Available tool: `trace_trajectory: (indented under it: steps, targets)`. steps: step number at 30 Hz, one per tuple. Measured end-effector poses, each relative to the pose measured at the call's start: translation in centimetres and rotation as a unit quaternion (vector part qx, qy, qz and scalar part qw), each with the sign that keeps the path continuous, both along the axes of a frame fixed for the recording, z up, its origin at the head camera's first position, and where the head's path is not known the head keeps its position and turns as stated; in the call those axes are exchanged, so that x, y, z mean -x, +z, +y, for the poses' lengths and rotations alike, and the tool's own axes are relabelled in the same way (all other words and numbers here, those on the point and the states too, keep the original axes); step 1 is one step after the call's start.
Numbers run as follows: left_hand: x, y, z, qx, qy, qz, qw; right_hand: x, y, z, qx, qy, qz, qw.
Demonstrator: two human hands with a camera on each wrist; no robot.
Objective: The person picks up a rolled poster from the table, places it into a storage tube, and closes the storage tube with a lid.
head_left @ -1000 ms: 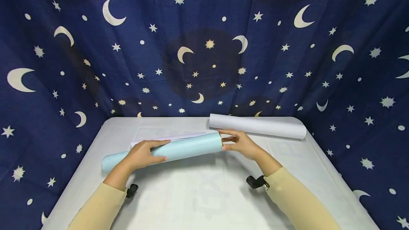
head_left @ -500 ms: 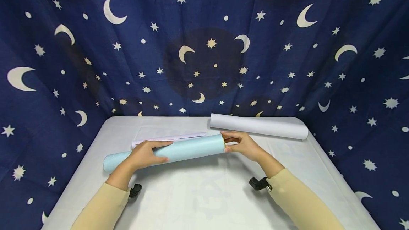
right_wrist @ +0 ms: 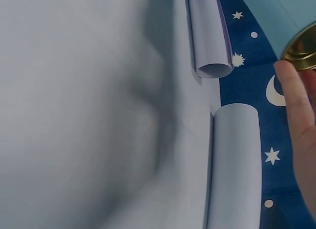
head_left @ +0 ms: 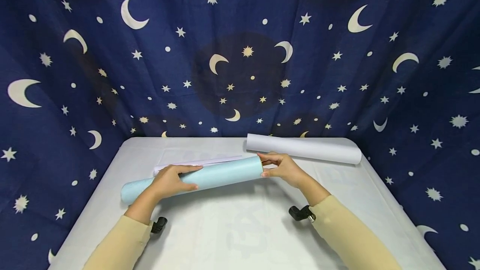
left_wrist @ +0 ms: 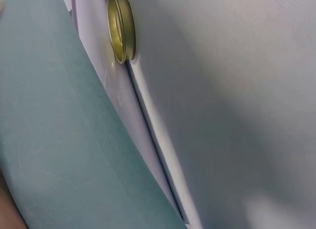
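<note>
A light blue tube (head_left: pixel 225 173) with a gold metal rim slants above the white table, its right end higher than its left. My left hand (head_left: pixel 170 182) grips it near the middle, thumb in front and fingers over the back. At the right end, my right hand (head_left: pixel 283 171) pinches the rim between thumb and fingers. The right wrist view shows a gold metal cap (right_wrist: pixel 303 50) at that end, a fingertip touching its edge. In the left wrist view, another round gold piece (left_wrist: pixel 122 27) sits by a lavender paper roll (left_wrist: pixel 116 86); the head view does not show it.
Behind the tube, the lavender roll (head_left: pixel 225 160) is partly covered. A thicker white paper roll (head_left: pixel 303 147) lies at the back right of the white table (head_left: pixel 232 228). A dark blue curtain (head_left: pixel 247 24) with moons and stars encloses the table.
My right hand and the tube's right end shifted slightly right, then slightly back left. My left hand keeps its grip on the tube.
</note>
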State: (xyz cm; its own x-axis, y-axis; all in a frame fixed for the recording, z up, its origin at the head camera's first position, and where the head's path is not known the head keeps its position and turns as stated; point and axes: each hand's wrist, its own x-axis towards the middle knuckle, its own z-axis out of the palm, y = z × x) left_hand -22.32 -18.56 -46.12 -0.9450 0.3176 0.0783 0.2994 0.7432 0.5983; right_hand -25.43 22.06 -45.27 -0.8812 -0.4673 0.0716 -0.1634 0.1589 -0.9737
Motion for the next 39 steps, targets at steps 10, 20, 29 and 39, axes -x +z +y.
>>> trace_trajectory:
  steps: [10, 20, 29, 39]
  targets:
    - [-0.1, -0.7, 0.1, 0.000, -0.008, 0.006, 1.0000, 0.3, -0.8, 0.2, -0.009, 0.009, -0.006, 1.000]
    - [0.1, -0.6, 0.0, 0.007, -0.023, 0.010, 0.9997, 0.2, -0.5, 0.3, -0.027, 0.017, -0.012, 0.999]
    - [0.3, -0.2, 0.0, 0.010, -0.056, 0.018, 0.9982, 0.1, -0.7, 0.6, -0.021, 0.023, -0.031, 0.999]
    - [0.9, 1.0, 0.0, 0.027, -0.054, 0.011, 0.9981, 0.5, -0.2, 0.8, -0.052, 0.032, 0.002, 0.998]
